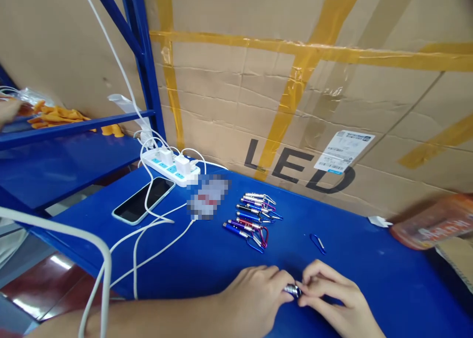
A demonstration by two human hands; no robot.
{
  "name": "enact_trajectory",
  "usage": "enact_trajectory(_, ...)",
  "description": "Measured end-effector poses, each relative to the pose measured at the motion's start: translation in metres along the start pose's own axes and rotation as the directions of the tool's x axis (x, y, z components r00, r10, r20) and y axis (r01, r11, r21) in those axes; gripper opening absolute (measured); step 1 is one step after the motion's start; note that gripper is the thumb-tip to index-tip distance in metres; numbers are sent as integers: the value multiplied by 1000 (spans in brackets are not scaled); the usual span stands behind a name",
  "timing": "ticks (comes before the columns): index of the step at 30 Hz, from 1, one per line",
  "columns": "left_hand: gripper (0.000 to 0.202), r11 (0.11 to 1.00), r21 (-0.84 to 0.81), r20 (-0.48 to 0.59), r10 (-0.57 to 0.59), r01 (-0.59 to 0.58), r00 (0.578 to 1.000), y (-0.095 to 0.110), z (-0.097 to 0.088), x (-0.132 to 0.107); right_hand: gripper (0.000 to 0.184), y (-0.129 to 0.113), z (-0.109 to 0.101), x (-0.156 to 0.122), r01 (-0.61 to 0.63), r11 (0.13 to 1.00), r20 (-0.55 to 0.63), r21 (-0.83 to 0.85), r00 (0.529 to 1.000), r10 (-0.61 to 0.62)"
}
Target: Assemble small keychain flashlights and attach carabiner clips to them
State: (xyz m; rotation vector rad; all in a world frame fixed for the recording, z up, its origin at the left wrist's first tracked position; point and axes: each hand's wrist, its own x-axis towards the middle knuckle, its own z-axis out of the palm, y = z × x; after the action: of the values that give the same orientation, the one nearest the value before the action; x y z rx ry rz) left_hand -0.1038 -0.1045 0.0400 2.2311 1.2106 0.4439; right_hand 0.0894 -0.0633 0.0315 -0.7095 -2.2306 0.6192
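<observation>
Shiny silver-and-dark cylindrical piece (293, 290) sits gripped in the curled left hand (256, 291), its end pinched by the right hand (334, 289); just beyond, nearer the right, a blue metal carabiner (318, 244) lies on the blue table (373, 269), its long axis slanting far-left to near-right

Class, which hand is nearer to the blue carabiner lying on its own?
Right. The right hand is just on the near side of the blue carabiner; the left hand is farther off, to its left.
</observation>
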Motion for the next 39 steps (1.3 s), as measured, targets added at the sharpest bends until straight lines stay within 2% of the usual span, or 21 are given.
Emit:
enact_trajectory(3,19,1000,4,63,0,0,998,-5,-12,-7,34,-14,8,16,42,999,-17,21,999,-42)
enact_trajectory(7,15,1000,15,159,17,-20,987,-15,-29,-21,32,-24,21,31,79,995,16,55,997,-80)
enact_trajectory(10,17,998,12,119,62,-64,991,-29,-40,-25,29,-23,31,36,88,995,17,39,996,-89)
enact_trajectory(13,18,987,9,127,156,-158,979,-45,-51,-20,25,-23,37,41,84,996,-19,-13,996,-85)
enact_trajectory(16,21,974,10,119,223,-226,968,-56,-65,-11,24,-24,39,52,82,995,-96,-50,992,-87)
enact_trajectory(21,22,961,32,19,274,-275,962,-65,-81,2,19,-24,42,67,69,995,-244,-68,966,-83)
enact_trajectory(25,23,955,-44,13,293,-292,956,-67,-82,8,11,-20,44,63,64,998,-288,-10,956,-64)
enact_trajectory(33,23,954,-74,48,296,-292,954,-61,-73,7,18,-16,36,49,72,952,-194,299,981,-13)
enact_trajectory(39,24,952,-49,27,304,-302,952,-53,-68,3,18,-18,37,47,87,955,-204,284,979,-29)
